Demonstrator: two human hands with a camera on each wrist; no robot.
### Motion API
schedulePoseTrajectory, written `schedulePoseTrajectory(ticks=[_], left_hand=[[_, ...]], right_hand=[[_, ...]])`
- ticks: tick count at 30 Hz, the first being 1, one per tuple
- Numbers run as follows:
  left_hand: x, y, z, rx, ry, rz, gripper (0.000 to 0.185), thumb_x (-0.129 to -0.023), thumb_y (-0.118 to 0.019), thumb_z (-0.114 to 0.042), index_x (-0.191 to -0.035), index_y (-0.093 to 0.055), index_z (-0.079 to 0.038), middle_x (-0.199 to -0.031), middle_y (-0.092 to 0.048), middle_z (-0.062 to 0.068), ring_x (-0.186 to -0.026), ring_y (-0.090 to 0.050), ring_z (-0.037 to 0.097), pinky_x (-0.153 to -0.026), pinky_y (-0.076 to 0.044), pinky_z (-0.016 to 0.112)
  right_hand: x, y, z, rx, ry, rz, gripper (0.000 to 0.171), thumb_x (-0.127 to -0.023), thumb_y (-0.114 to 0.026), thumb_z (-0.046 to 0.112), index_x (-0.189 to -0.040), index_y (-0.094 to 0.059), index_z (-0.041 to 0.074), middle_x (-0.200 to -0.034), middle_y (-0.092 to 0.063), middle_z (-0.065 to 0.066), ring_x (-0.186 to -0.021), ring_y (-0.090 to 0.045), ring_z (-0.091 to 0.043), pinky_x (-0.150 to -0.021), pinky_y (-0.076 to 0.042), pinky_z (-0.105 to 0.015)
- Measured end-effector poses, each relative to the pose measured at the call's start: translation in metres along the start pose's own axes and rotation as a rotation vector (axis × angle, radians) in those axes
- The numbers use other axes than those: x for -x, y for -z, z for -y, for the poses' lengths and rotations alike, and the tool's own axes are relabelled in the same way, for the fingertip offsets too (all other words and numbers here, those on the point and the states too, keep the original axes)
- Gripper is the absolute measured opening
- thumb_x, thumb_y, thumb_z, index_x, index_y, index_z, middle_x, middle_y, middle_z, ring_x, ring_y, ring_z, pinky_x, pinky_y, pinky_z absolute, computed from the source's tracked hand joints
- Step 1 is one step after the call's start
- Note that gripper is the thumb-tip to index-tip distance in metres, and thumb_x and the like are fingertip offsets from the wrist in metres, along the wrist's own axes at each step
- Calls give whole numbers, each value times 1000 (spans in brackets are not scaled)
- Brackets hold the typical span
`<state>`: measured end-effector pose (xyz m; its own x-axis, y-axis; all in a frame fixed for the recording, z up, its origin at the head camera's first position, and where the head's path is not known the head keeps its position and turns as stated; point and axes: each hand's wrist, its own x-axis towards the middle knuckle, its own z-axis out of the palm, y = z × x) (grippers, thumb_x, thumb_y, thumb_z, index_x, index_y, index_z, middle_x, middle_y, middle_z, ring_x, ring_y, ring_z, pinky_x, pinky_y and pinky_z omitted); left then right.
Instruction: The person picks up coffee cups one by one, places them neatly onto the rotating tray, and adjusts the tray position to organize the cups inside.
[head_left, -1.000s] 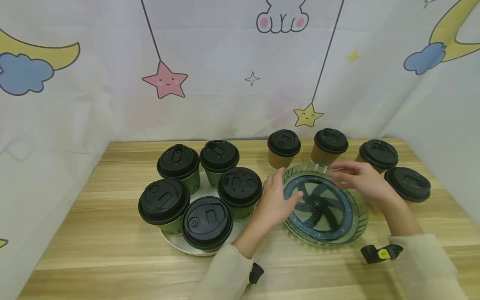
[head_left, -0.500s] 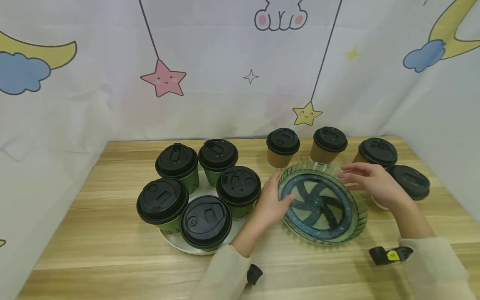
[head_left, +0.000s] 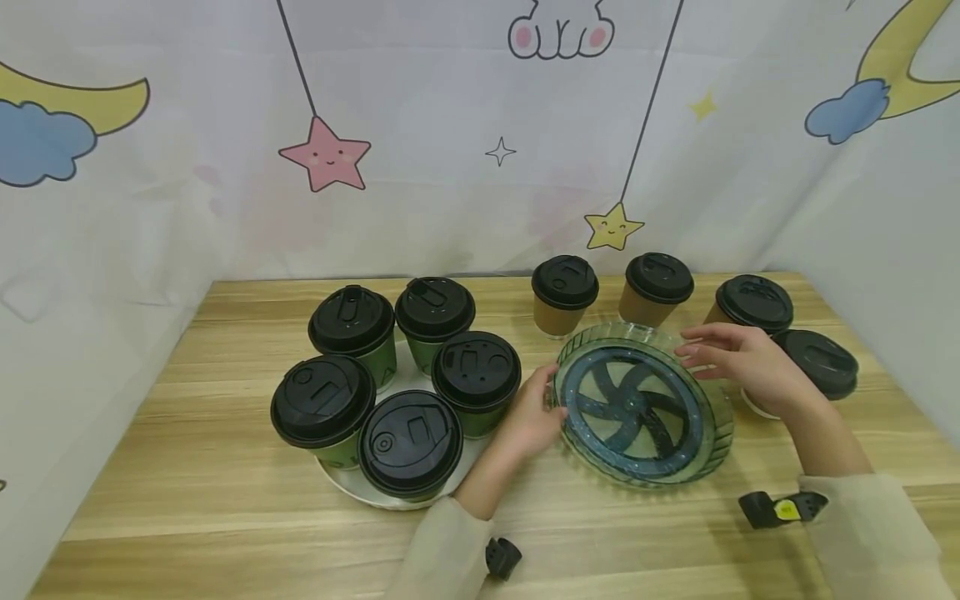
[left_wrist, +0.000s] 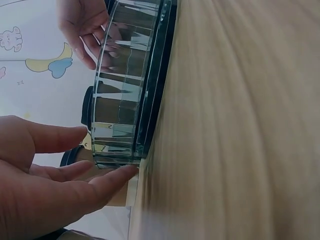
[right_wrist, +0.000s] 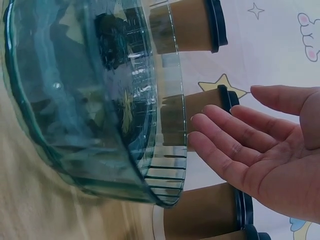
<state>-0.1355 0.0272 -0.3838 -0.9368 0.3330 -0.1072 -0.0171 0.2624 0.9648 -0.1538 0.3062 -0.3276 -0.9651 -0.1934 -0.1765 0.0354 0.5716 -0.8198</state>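
A round, clear green tray (head_left: 633, 404) with a fluted wall and a dark blue pinwheel pattern in its base sits on the table right of centre. At its left side is my left hand (head_left: 531, 421), thumb and fingers extended. In the left wrist view, the left hand (left_wrist: 60, 175) has its thumb tip by the upper rim and a fingertip right at the base edge. My right hand (head_left: 742, 367) hovers at the far right rim, fingers loosely spread. From the right wrist view, the right hand's fingertips (right_wrist: 197, 140) stand just outside the tray wall (right_wrist: 167, 185), holding nothing.
Left of the tray, a white plate (head_left: 472, 457) carries several green paper cups (head_left: 386, 362) with black lids. Brown lidded cups (head_left: 558, 315) stand in an arc behind and right of the tray, one close behind my right hand. A printed cloth (head_left: 420, 208) hangs behind the table.
My left hand has drawn back leftward from over the tray's rim to its outer side. My right hand has shifted slightly right, away from the tray. The tray has moved slightly left.
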Motion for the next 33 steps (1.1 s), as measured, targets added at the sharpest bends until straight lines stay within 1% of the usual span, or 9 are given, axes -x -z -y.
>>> schedulePoseTrajectory(ticks=[7, 9, 13, 16, 20, 24, 26, 30, 33], left_hand=[[0, -1, 1, 5, -3, -2, 55, -83, -54, 9, -135, -36, 3, -134, -40, 22, -120, -43, 35, -98, -35, 45], [0, -1, 1, 8, 6, -1, 56, -84, -54, 8, -136, -36, 2, -136, -39, 20, -121, -42, 34, -99, -34, 44], [1, 0, 1, 13, 12, 2, 56, -84, -53, 8, -137, -34, 2, -138, -37, 18, -122, -40, 34, -100, -34, 44], [2, 0, 2, 13, 18, 7, 56, -84, -53, 8, -137, -34, 1, -139, -37, 18, -123, -39, 35, -100, -34, 45], [2, 0, 3, 9, 27, 11, 56, -85, -53, 7, -137, -33, 0, -139, -36, 18, -123, -39, 34, -100, -34, 45], [1, 0, 3, 9, 26, 9, 56, -85, -53, 8, -137, -34, 1, -138, -37, 19, -123, -39, 34, -100, -34, 44], [1, 0, 2, 9, 24, 9, 56, -85, -53, 8, -137, -34, 1, -138, -37, 19, -122, -40, 34, -100, -34, 44], [1, 1, 1, 21, 10, 10, 56, -84, -54, 9, -136, -35, 3, -135, -38, 22, -120, -41, 36, -98, -36, 45], [1, 1, 2, 25, 12, 17, 56, -84, -54, 9, -136, -34, 2, -135, -38, 23, -120, -42, 37, -96, -37, 45]], right_hand=[[-1, 0, 6, 19, 1, -6, 44, -97, -47, 23, -131, -41, -4, -119, -53, -27, -96, -61, -17, -81, -50, -39], [-1, 1, 9, 23, 9, -6, 44, -97, -46, 23, -130, -41, -5, -119, -53, -27, -96, -61, -17, -81, -50, -38], [-2, 1, 18, 48, 11, -6, 43, -97, -47, 24, -130, -42, -3, -119, -53, -25, -99, -60, -23, -82, -50, -39], [-5, 3, 26, 79, 10, -6, 44, -96, -47, 26, -131, -42, -2, -120, -54, -24, -99, -60, -22, -82, -50, -38], [-10, 7, 35, 132, 25, 0, 48, -96, -48, 28, -133, -40, 0, -121, -54, -23, -94, -62, -12, -79, -51, -34], [-18, 8, 48, 165, 65, 6, 50, -95, -48, 30, -134, -39, 0, -121, -54, -23, -93, -62, -14, -76, -52, -28], [-24, 6, 56, 164, 81, 5, 49, -95, -50, 29, -134, -40, 0, -121, -54, -21, -95, -62, -16, -77, -51, -28], [-35, 1, 71, 154, 101, 20, 52, -92, -54, 32, -135, -40, 5, -125, -52, -17, -99, -60, -19, -81, -50, -31], [-45, -4, 80, 137, 125, 40, 53, -92, -56, 31, -136, -39, 8, -129, -49, -15, -105, -56, -25, -84, -48, -37]])
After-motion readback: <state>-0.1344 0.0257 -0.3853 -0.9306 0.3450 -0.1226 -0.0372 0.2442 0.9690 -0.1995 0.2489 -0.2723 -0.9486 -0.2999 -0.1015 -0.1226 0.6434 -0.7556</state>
